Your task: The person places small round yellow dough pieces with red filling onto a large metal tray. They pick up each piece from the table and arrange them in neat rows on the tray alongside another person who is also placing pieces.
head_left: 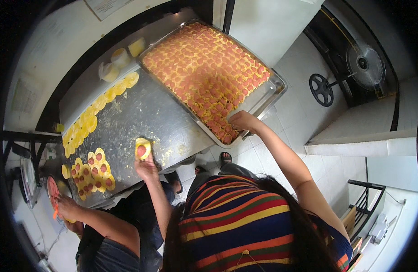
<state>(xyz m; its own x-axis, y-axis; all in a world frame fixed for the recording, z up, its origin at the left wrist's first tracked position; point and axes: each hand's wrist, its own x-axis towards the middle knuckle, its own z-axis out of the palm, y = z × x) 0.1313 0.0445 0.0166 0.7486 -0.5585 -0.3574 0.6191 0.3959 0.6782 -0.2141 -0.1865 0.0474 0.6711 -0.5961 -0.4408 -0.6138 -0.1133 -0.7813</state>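
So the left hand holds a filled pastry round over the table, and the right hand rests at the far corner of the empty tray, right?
Not quite: the tray is not empty; it is packed with filled pastry rounds, as the head view shows. The rest stands: the left hand holds a filled round over the table, and the right hand is at the tray's corner.

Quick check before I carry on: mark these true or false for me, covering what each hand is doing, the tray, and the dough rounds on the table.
1. The left hand holds a filled dough round. True.
2. The right hand rests at the tray edge. True.
3. The tray is nearly empty. False: filled pieces cover almost all of it.
4. The plain yellow rounds lie on the floor. False: they line the steel table.
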